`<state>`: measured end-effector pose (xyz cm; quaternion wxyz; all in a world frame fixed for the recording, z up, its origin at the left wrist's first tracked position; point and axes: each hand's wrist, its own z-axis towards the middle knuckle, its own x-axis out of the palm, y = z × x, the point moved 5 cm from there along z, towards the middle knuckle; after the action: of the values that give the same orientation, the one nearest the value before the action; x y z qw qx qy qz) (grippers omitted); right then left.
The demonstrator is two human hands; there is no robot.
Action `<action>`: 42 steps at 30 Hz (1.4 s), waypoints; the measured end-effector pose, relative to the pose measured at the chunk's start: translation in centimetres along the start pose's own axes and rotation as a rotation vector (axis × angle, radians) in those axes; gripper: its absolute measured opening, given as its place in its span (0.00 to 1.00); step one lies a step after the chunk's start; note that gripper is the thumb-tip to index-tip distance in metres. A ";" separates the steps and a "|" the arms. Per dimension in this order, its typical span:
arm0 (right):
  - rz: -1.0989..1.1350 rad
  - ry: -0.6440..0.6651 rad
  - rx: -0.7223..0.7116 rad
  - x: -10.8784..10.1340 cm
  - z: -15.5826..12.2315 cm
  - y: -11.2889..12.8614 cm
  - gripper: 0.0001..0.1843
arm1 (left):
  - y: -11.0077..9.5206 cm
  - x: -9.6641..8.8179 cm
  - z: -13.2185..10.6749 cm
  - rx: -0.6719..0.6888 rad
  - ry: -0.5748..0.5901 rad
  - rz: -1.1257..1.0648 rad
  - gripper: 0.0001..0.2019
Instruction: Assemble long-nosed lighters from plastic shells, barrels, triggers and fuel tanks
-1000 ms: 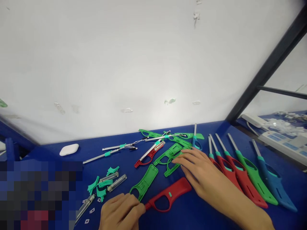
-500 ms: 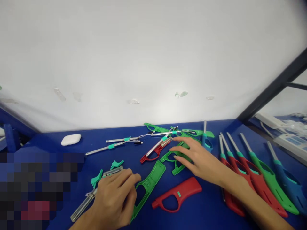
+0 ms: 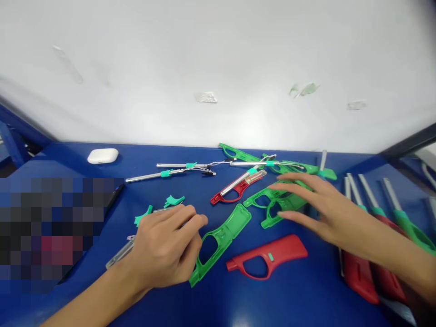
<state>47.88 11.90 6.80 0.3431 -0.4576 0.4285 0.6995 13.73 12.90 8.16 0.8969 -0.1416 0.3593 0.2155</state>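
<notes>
My left hand (image 3: 168,247) is curled, thumb and fingers together, beside an open green lighter shell half (image 3: 238,221). Whatever its fingers may hold is hidden. Partly behind it lie a clear fuel tank (image 3: 121,254) and teal triggers (image 3: 145,215). Fingers apart, my right hand (image 3: 316,204) hovers over green shell halves (image 3: 272,222), apparently holding nothing. To its left, a red shell half (image 3: 216,199) carries a metal tube (image 3: 235,182) and a clear tank. A red lighter shell (image 3: 286,251) with a teal piece lies nearer me.
Metal tubes with wires (image 3: 145,180) lie at the back left, near a white rounded case (image 3: 102,156). Assembled lighters (image 3: 361,277) with long metal barrels stand in a row on the right, partly under my right forearm. A white wall rises behind the blue table (image 3: 211,309).
The view has tilted down and shifted left. My right hand has drawn slightly back to the right from the red shell half with the tube. My left hand stays curled beside the green half.
</notes>
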 end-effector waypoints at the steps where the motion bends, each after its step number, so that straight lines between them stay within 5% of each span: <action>1: 0.006 0.018 0.008 -0.2 -0.2 -0.7 0.27 | -0.1 0.0 0.1 0.007 -0.004 0.003 0.12; 7: 0.040 0.077 0.021 0.0 -0.1 -3.2 0.22 | -0.1 -0.1 0.3 0.036 -0.027 0.008 0.14; 15: 0.043 0.051 0.018 -0.3 0.7 -0.7 0.25 | -0.5 0.3 0.2 0.046 0.003 -0.019 0.14; 20: 0.016 0.059 -0.037 1.4 1.1 0.3 0.28 | -0.2 0.2 0.2 0.042 0.009 -0.029 0.14; 39: -0.018 -0.014 -0.063 2.3 0.9 0.4 0.24 | -0.5 0.1 0.0 -0.013 -0.006 -0.052 0.14; 42: -0.034 -0.013 -0.064 2.4 0.9 0.7 0.23 | -0.2 0.5 -0.6 -0.074 0.072 -0.040 0.16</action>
<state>46.14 12.62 4.98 0.3428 -0.4708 0.3960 0.7099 13.81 12.65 7.44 0.8816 -0.1896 0.3803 0.2056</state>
